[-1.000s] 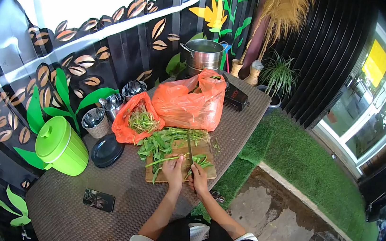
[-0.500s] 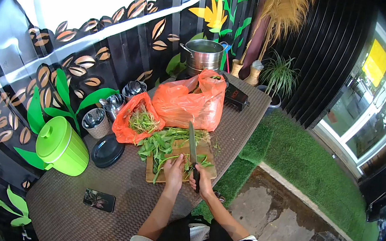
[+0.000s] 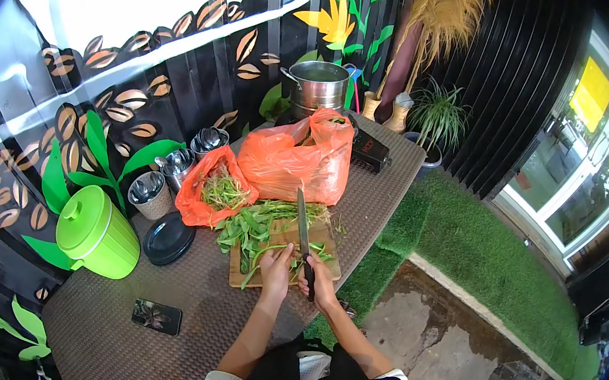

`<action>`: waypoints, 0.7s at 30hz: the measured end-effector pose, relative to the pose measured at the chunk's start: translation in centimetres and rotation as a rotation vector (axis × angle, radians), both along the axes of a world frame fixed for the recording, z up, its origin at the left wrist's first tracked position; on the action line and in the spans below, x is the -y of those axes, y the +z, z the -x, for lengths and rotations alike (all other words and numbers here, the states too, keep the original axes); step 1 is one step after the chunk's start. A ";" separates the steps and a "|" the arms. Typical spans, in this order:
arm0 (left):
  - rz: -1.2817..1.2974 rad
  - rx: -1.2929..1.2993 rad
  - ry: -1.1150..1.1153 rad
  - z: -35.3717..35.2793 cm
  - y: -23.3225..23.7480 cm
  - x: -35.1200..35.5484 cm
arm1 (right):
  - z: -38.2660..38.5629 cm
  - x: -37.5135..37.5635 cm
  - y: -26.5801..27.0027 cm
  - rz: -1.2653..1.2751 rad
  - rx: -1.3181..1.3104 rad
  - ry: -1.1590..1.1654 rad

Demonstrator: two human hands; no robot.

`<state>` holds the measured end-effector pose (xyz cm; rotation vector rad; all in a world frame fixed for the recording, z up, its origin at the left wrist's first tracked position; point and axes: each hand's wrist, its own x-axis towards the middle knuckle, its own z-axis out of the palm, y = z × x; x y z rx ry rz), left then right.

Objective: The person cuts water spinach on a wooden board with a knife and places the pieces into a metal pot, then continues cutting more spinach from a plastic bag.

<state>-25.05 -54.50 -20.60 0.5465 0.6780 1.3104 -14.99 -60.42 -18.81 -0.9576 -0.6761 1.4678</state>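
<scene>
My right hand (image 3: 317, 280) is wrapped round the black handle of a knife (image 3: 303, 220), its blade pointing up and away from me. Beside it, my left hand (image 3: 276, 263) is closed on green leafy stems (image 3: 267, 250) over the wooden cutting board (image 3: 239, 273). More leafy greens (image 3: 256, 222) lie heaped across the board's far left part. Just behind the board sits a small open orange bag (image 3: 193, 207) with cut stem ends (image 3: 225, 191) inside. A larger orange plastic bag (image 3: 297, 159) stands behind it, full, with some green showing at its top.
Left of the board are stacked black plates (image 3: 169, 239), a lime-green lidded bucket (image 3: 105, 239) and cutlery holders (image 3: 151, 195). A phone (image 3: 156, 316) lies on the woven brown table (image 3: 202, 358). At the back, a steel pot (image 3: 318, 86) stands near a black portable stove (image 3: 369, 151).
The hands, knife and stems hold almost the same position. The whole view has shifted very slightly.
</scene>
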 end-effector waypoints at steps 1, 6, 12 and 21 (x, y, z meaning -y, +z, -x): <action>0.001 0.000 -0.001 0.0 -0.1 0.0 | 0.1 0.0 0.1 -0.007 -0.006 0.006; -0.006 0.029 0.019 0.0 -0.5 -0.3 | 0.3 0.2 0.3 -0.010 0.015 0.013; -0.016 -0.026 0.022 -0.2 0.4 0.2 | 0.3 0.1 -0.3 -0.013 0.060 -0.055; -0.211 -0.278 0.065 0.4 0.7 0.3 | -0.1 -0.9 -0.4 0.125 0.194 -0.126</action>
